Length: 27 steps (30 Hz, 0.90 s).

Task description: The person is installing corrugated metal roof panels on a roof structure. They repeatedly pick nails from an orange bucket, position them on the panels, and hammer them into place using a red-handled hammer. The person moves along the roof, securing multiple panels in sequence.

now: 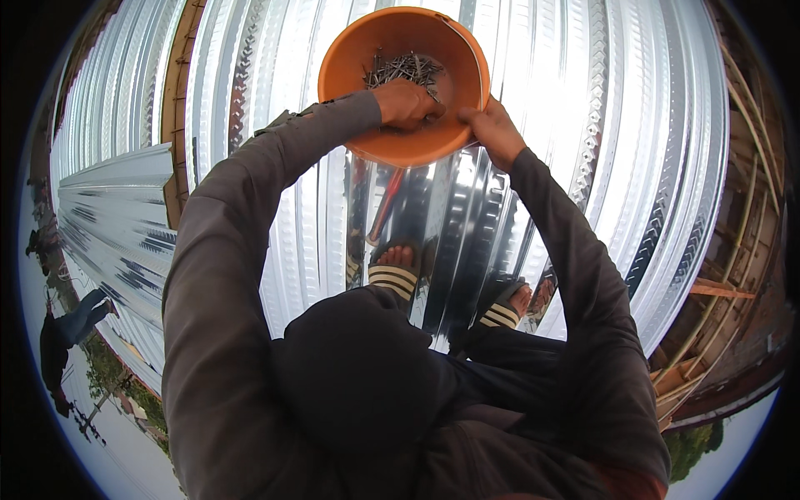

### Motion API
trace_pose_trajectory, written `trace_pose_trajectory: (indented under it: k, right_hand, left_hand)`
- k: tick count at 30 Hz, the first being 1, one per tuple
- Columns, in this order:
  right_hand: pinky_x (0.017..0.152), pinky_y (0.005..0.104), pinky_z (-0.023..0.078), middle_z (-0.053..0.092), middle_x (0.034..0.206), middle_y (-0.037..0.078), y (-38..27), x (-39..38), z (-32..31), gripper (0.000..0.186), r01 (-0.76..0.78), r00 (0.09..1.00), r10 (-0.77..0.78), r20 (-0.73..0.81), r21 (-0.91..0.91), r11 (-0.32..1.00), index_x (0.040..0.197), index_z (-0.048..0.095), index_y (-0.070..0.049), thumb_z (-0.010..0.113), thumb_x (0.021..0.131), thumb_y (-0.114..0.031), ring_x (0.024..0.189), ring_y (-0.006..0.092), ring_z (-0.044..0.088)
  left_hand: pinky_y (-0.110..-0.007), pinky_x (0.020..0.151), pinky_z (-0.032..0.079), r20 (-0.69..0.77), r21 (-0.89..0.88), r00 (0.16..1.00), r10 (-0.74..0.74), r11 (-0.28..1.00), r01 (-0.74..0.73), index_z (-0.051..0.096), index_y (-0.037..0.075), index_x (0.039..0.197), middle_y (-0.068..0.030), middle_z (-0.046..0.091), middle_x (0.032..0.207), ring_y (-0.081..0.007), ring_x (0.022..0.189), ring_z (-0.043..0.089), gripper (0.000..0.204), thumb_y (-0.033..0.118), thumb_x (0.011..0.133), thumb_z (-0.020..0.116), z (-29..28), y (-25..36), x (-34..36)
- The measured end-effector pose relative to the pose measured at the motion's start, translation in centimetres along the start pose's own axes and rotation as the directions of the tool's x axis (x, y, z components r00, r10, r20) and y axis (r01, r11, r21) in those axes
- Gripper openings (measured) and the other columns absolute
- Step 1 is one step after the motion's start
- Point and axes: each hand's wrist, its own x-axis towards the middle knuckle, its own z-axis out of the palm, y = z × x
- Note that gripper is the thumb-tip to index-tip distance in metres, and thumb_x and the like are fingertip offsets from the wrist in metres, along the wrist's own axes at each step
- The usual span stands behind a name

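An orange bucket (344,58) is tilted toward me above the shiny metal sheets, with a heap of loose nails (404,68) at its bottom. My left hand (408,104) is inside the bucket at the near side of the heap. Its fingers are curled around nails, though the fingertips are partly hidden. On the bucket's right rim, my right hand (496,133) grips the edge with the thumb over it. Below the bucket lies a tool with a red handle (386,207), its far end covered by the bucket.
Ribbed metal roofing sheets (642,150) spread under my sandalled feet (394,271). At left, a wooden beam (177,100) shows in a gap beside a loose sheet (117,200). Open wooden framing (725,275) borders the right edge. Another person (62,337) is at far left.
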Motion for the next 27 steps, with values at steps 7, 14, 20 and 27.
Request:
trace_pose_trajectory:
  k: [7,14,20,27]
  right_hand:
    - [0.074,0.0358,0.063,0.066,0.113,0.016,-1.1,-0.8,0.8,0.044,0.059,0.998,-0.059,-0.001,-0.003,0.998,0.137,0.046,0.001,0.056,0.096,-0.012,0.088,0.0234,0.072]
    - [0.071,0.0349,0.063,0.066,0.109,0.015,-1.1,-0.7,0.4,0.043,0.093,0.996,-0.093,0.007,-0.021,0.995,0.135,0.047,0.001,0.056,0.097,-0.016,0.085,0.0225,0.071]
    - [0.069,0.0352,0.062,0.066,0.107,0.015,-1.6,-0.8,0.9,0.043,0.07,0.998,-0.07,-0.002,-0.068,0.995,0.134,0.048,0.002,0.056,0.096,-0.016,0.084,0.0221,0.071]
    - [0.07,0.0361,0.063,0.066,0.109,0.017,-1.8,-0.5,0.8,0.045,0.05,0.999,-0.05,0.007,-0.045,0.998,0.135,0.047,0.003,0.057,0.096,-0.016,0.084,0.0235,0.071]
  left_hand:
    - [-0.049,0.081,0.056,-0.617,-0.079,0.743,-0.259,0.96,0.268,0.06,0.011,0.121,-0.0167,0.071,0.099,-0.0388,0.093,0.069,0.027,0.021,0.097,0.063,-5.7,-6.2,-5.2]
    - [-0.045,0.078,0.058,-0.554,0.194,0.831,-0.046,0.964,0.182,0.068,0.015,0.117,-0.008,0.068,0.104,-0.032,0.088,0.071,0.027,0.019,0.091,0.065,-4.0,-1.3,-4.4]
    - [-0.042,0.083,0.056,-0.01,0.457,1.0,-0.012,0.889,0.015,0.077,0.012,0.089,-0.0096,0.072,0.084,-0.0293,0.089,0.073,0.02,0.026,0.087,0.063,0.1,0.3,-4.6]
    - [-0.036,0.074,0.056,-0.348,0.551,0.935,-0.063,0.793,0.258,0.065,0.018,0.134,-0.0067,0.073,0.104,-0.0244,0.092,0.073,0.043,0.025,0.091,0.066,-5.3,-2.3,-2.0]
